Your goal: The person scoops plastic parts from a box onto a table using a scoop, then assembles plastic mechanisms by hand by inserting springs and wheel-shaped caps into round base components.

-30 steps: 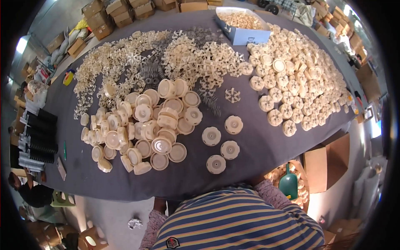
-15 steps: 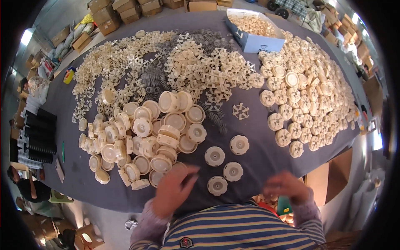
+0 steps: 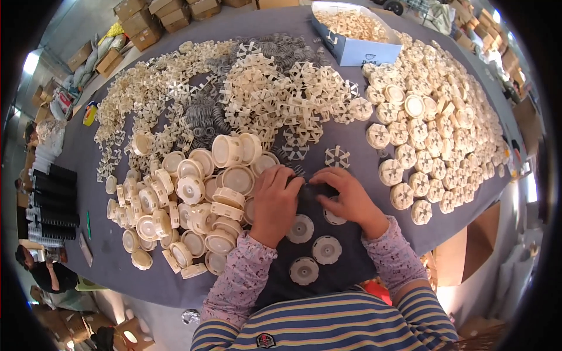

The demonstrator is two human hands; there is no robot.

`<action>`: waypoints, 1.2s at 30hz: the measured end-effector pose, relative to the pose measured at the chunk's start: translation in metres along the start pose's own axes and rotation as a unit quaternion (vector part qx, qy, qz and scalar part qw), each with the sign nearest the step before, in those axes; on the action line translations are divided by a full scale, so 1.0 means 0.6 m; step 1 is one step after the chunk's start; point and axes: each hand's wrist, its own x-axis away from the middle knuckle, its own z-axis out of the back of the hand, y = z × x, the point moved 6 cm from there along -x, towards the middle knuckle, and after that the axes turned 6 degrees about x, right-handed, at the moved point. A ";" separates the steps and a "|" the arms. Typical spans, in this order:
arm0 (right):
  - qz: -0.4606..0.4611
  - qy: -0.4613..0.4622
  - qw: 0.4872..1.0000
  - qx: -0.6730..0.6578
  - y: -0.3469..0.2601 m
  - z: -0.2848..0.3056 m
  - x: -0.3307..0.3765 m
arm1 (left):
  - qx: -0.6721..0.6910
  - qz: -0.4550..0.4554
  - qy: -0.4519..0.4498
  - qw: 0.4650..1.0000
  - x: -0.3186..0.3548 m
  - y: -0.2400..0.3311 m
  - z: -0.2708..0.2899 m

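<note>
Table cover (image 3: 117, 257): dark grey, plain. Round caps (image 3: 237, 178): cream, glossy. Star-shaped pieces (image 3: 275, 99): same cream, paler where piled. Springs (image 3: 202, 117): grey metal. Box (image 3: 357, 50): pale blue with white rim, cream parts inside. Flat discs (image 3: 326, 250): off-white with grey centres. Sleeves (image 3: 246, 275): pink with small dark floral print. Striped top (image 3: 328, 324): navy and yellow-tan horizontal stripes. Cardboard boxes (image 3: 146, 23): brown. Stacked tubes (image 3: 52, 199): black.
</note>
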 end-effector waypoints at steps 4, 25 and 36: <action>-0.134 -0.035 0.979 -0.148 -0.022 -0.014 0.003 | 0.000 0.007 0.027 1.000 -0.001 0.012 0.015; -0.174 -0.020 0.887 -0.428 0.011 -0.039 0.024 | 0.115 0.087 0.153 0.978 0.043 0.020 0.035; -0.279 -0.125 0.781 -0.544 0.006 -0.052 0.055 | 0.391 0.070 0.070 0.915 0.068 0.006 0.032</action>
